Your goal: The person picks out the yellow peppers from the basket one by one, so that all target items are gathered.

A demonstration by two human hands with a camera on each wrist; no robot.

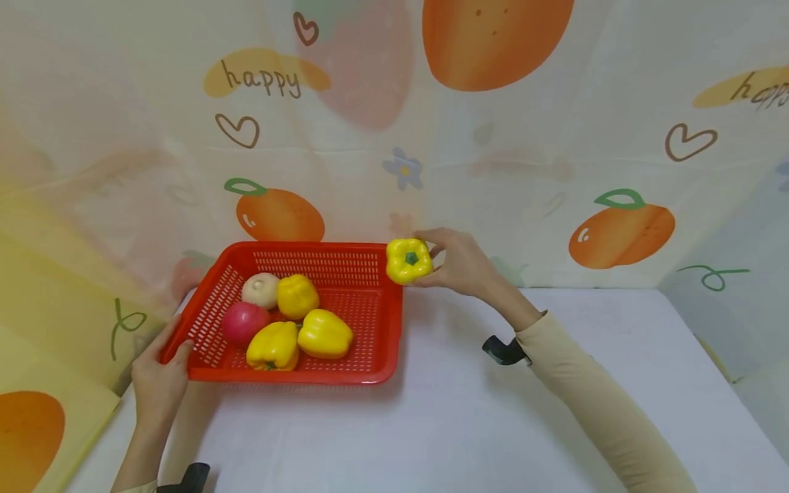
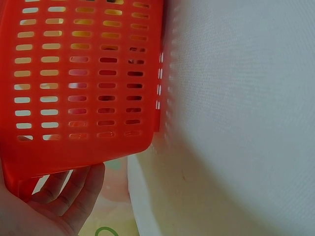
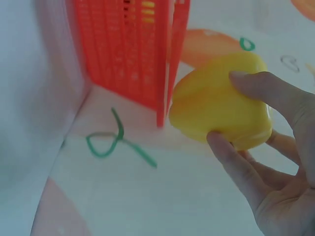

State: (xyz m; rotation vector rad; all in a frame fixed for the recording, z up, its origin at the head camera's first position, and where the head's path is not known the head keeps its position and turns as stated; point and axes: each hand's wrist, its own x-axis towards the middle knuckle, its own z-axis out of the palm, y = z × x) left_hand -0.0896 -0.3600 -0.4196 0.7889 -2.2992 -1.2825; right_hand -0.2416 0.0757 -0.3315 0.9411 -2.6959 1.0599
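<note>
My right hand (image 1: 464, 267) pinches a yellow bell pepper (image 1: 409, 261) between thumb and fingers, its green stem facing the head camera. In the head view the pepper overlaps the back right corner of a red plastic basket (image 1: 390, 370); the right wrist view shows the pepper (image 3: 221, 103) beside the basket wall. With my left hand (image 1: 161, 376) I grip the basket's left rim, the fingers (image 2: 86, 196) wrapped under it. Inside the basket lie several yellow bell peppers (image 1: 325, 334), a pinkish-red round item (image 1: 244, 323) and a cream-coloured round item (image 1: 260, 291), grouped toward the left.
The basket stands on a white-covered table (image 1: 468, 424), near its back edge. Behind it hangs a printed cloth (image 1: 357, 157) with fruit, hearts and lettering. Black wrist mounts (image 1: 505, 350) stick out from both forearms.
</note>
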